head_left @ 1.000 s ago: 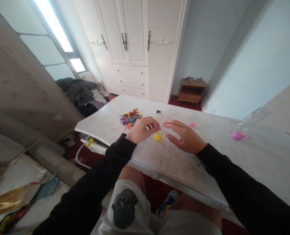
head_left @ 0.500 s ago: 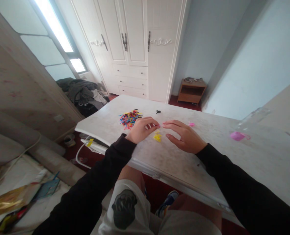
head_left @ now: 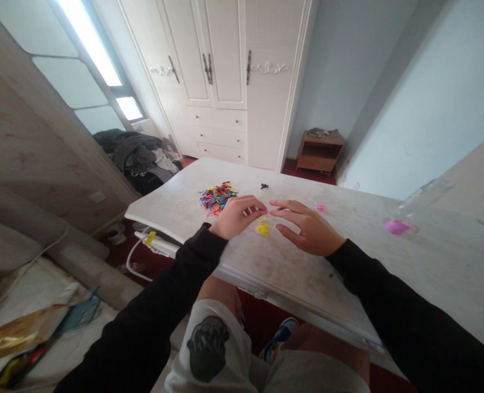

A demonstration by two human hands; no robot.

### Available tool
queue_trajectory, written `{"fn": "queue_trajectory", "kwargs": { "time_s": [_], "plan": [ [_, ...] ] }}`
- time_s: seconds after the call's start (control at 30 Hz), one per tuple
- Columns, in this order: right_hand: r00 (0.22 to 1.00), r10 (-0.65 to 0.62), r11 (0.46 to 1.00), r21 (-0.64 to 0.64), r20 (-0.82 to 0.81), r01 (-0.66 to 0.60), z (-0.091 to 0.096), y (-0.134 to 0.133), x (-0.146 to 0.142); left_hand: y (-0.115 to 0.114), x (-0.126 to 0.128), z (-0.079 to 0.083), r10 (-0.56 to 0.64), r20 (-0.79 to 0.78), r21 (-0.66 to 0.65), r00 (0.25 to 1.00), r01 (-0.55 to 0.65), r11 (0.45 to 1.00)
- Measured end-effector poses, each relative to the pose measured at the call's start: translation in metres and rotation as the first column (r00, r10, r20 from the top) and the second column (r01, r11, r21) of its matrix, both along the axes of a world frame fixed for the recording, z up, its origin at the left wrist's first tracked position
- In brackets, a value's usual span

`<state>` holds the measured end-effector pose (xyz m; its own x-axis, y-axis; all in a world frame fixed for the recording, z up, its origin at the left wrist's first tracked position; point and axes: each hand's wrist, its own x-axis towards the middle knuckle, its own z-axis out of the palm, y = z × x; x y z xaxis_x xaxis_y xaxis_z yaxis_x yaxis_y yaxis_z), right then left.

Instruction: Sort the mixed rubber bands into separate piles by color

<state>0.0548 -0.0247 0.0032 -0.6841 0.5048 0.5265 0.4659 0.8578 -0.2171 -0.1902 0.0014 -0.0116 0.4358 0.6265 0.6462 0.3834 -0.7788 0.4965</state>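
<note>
My left hand (head_left: pixel 240 216) is over the white table, thumb and fingertips pinched together. What sits in the pinch, if anything, is too small to make out. Close to those fingertips is my right hand (head_left: pixel 306 226), its fingers stretched out and apart, holding nothing that I can see. Just below the fingertips lies a small pile of yellow pieces (head_left: pixel 262 228). Partly behind my left hand spreads a heap of thin multicoloured pieces (head_left: pixel 214 197). A few black pieces (head_left: pixel 264 186) lie farther back, and a small pink piece (head_left: pixel 320 207) is beyond my right hand.
The marble-patterned table (head_left: pixel 372 262) reaches across in front of my knees. On its right side are a pink object with a loop (head_left: pixel 396 227) and a clear, see-through container (head_left: pixel 425 194). A white wardrobe (head_left: pixel 221 54) and a brown nightstand (head_left: pixel 320 153) stand behind.
My right hand's fingers have shifted slightly, with the index finger raised a little apart from the others. My left hand keeps its pinch in the same place.
</note>
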Motion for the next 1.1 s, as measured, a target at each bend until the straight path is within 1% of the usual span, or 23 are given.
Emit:
{"fn": "queue_trajectory", "kwargs": {
  "time_s": [0.37,0.73,1.1],
  "plan": [
    [1.000,0.010,1.000,-0.011,-0.007,-0.010,0.0014,-0.0005,-0.0014,-0.0006,0.0001,0.0011,0.006,0.006,-0.016,1.000,-0.006,1.000],
    [1.000,0.008,1.000,-0.017,-0.003,-0.008,0.0021,-0.0008,-0.0020,-0.0027,0.0000,0.0027,0.017,-0.010,-0.076,1.000,-0.018,0.997],
    [1.000,0.004,1.000,-0.013,0.003,-0.003,0.0027,-0.0011,-0.0019,-0.0003,0.0010,-0.0016,0.039,0.017,-0.060,0.999,-0.038,0.997]
  ]
}}
